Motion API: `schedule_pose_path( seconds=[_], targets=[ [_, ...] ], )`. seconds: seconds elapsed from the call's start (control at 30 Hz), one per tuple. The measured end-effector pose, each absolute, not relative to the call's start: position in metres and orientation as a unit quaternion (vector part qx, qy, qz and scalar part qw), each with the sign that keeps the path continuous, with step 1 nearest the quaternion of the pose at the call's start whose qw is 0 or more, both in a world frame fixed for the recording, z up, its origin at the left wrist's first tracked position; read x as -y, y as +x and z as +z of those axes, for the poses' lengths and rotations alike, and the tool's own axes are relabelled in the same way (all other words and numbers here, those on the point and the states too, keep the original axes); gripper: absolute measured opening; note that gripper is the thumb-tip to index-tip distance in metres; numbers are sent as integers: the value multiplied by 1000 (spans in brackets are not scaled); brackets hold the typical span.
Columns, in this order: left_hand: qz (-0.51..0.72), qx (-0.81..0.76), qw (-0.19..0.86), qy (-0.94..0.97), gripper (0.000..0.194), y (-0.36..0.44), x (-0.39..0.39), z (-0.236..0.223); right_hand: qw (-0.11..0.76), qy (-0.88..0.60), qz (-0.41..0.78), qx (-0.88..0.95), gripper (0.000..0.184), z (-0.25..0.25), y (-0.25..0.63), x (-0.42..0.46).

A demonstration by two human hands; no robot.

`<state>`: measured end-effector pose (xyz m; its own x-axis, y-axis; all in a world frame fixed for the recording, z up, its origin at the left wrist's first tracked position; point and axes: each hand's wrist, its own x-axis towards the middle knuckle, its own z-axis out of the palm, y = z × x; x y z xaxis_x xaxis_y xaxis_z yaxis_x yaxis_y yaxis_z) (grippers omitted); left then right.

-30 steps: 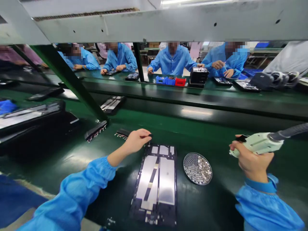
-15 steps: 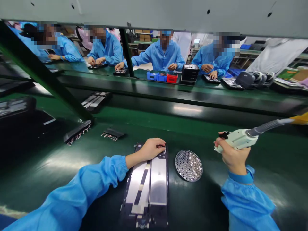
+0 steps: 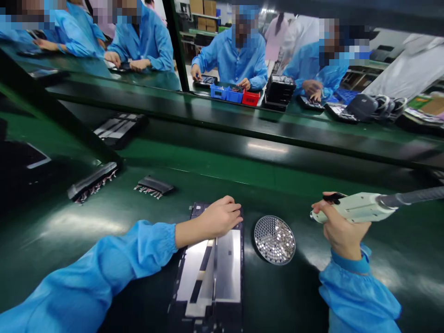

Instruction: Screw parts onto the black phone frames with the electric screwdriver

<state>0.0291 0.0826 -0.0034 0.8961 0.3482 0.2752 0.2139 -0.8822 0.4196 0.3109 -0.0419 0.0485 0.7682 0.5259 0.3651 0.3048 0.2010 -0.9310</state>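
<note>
Gripping smooth tool (image 3: 364, 207), round dimpled tray (image 3: 264, 231) nearby

Left hand (image 3: 221, 217) palm down, fingers bent; right hand (image 3: 343, 230) closed, raised.

- Illumination: moderate on the near tabletop (image 3: 277, 296); brighter in the far background.
- Glare: a broad, diffuse white patch (image 3: 81, 223) on the left; weaker sheen at near right.
- Reflection: a narrow, warm-white streak (image 3: 267, 148) beyond the work area, near centre.
- Highlights: silver panels (image 3: 229, 273) reflect pale light; metal pieces (image 3: 283, 237) return small bright points.
- Shadow: deep and soft-edged left of the panels; detail is lost in the dark objects (image 3: 17, 164) at far left.
- Sharpness: moderate at centre; background workers (image 3: 237, 62) are soft, with pixelated faces.
- Distortion: wide-angle stretching toward the side edges.
</note>
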Motion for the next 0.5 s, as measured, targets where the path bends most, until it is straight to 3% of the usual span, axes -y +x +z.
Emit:
schedule_pose_path(
  seconds=[0.2, 0.5],
  targets=[
    [125, -129, 144, 973, 39, 14, -84, 11, 751, -527, 119, 380, 49, 56, 307, 39],
    [77, -120, 143, 979, 57, -9, -44, 6, 706, -594, 150, 354, 37, 75, 297, 41]
  ],
)
